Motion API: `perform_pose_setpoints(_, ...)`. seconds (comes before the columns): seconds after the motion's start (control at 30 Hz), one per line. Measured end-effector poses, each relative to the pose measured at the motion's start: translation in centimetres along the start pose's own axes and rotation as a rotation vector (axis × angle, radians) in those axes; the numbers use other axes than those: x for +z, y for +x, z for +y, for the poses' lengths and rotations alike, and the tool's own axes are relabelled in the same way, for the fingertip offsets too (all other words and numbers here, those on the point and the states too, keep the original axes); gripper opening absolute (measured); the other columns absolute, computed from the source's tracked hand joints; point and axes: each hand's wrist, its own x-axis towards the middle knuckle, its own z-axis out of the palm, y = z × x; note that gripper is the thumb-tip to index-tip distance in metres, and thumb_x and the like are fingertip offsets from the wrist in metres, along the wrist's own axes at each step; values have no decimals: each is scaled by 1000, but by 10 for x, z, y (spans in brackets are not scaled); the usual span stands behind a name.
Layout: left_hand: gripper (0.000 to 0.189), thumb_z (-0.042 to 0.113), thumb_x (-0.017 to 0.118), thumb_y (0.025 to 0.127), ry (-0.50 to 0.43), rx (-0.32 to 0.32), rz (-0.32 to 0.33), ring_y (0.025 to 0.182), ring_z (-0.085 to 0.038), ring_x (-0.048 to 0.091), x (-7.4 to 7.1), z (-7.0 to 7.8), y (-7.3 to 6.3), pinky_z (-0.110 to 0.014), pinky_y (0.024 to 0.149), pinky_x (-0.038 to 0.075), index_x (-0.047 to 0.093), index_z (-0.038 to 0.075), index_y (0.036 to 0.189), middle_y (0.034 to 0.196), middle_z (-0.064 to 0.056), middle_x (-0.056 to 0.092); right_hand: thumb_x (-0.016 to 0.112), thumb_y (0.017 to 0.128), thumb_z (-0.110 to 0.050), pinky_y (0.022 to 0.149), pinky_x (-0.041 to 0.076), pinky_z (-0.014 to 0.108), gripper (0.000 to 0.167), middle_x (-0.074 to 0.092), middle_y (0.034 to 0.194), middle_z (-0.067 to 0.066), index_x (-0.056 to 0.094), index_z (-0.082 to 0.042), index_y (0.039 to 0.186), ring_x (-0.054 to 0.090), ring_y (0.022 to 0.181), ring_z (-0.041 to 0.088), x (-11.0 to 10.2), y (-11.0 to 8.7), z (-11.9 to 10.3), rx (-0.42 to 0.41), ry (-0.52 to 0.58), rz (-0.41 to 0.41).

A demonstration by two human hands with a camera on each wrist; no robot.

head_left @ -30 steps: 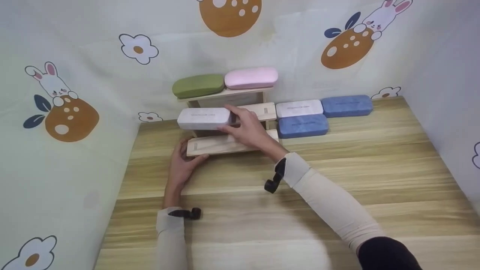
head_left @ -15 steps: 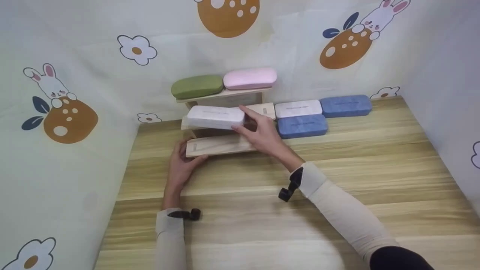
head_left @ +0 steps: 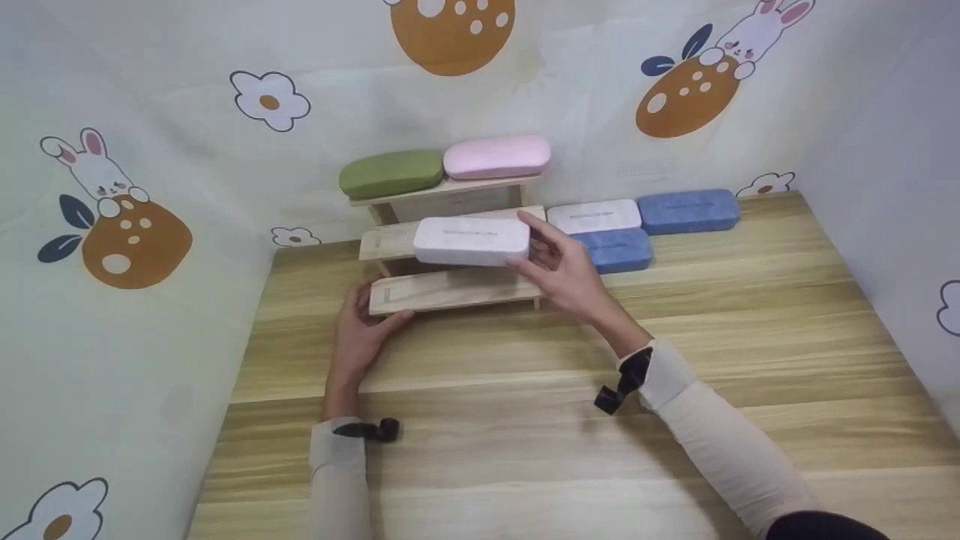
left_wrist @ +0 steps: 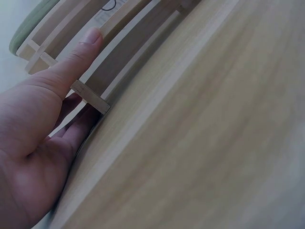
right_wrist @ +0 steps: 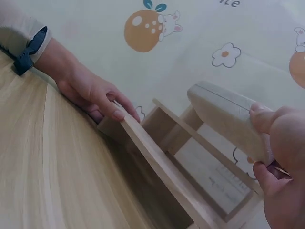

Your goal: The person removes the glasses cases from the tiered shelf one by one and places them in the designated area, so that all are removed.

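Note:
My right hand (head_left: 574,281) grips a white glasses case (head_left: 471,240) by its right end, in front of the middle step of a wooden three-tier rack (head_left: 450,292). In the right wrist view the case (right_wrist: 228,117) is raised clear of the rack's boards, pinched between thumb and fingers. My left hand (head_left: 360,330) holds the left end of the lowest step; its thumb (left_wrist: 83,50) lies along the front edge and its other fingers are partly hidden behind. On the top step sit a green glasses case (head_left: 391,174) and a pink glasses case (head_left: 497,157).
Right of the rack, on the wooden table (head_left: 510,450), lie a second white case (head_left: 594,216), a blue case (head_left: 688,211) beside it, and another blue case (head_left: 619,251) in front, partly covered by my right hand. A patterned wall covering (head_left: 585,97) encloses the back and sides.
My right hand has carried the white glasses case rightward and slightly toward me, uncovering the left end of the middle step. The left hand keeps its hold on the rack.

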Motion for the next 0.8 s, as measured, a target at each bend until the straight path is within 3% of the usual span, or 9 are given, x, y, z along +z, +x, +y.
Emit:
perform_pose_setpoints(0.17,86,11,96,83,-9,-6,-1,129,-17,67,0,0,0,-23,103,57,49,4,154,150,-5,66,82,96,-4,123,47,37,70,57,161,14,52,-6,159,55,149,27,-15,-5,5,2,74,26)
perform_pose_setpoints(0.37,86,15,97,81,13,-10,5,133,-17,66,-1,0,0,-23,105,56,51,8,153,151,-2,66,79,98,-3,130,37,52,66,53,164,17,52,-3,158,51,153,26,-32,-8,10,13,130,76)
perform_pose_setpoints(0.6,85,15,97,82,13,-34,-5,135,-17,64,-2,0,0,-23,104,55,49,9,152,150,-2,66,78,99,-4,129,39,35,64,54,165,13,52,-4,158,47,156,24,-51,-13,13,37,178,119)
perform_pose_setpoints(0.7,84,18,98,82,31,-37,-6,137,-17,62,-2,0,1,-21,107,52,50,11,151,151,-2,65,77,99,-2,132,35,39,63,53,165,14,53,-4,158,46,157,24,-59,-15,14,33,203,144)
perform_pose_setpoints(0.8,84,20,98,83,41,-39,-3,138,-16,62,-2,-1,1,-21,109,51,51,12,152,152,-2,65,75,99,2,131,37,36,63,52,166,17,52,-1,157,47,156,24,-67,-17,15,23,252,167)
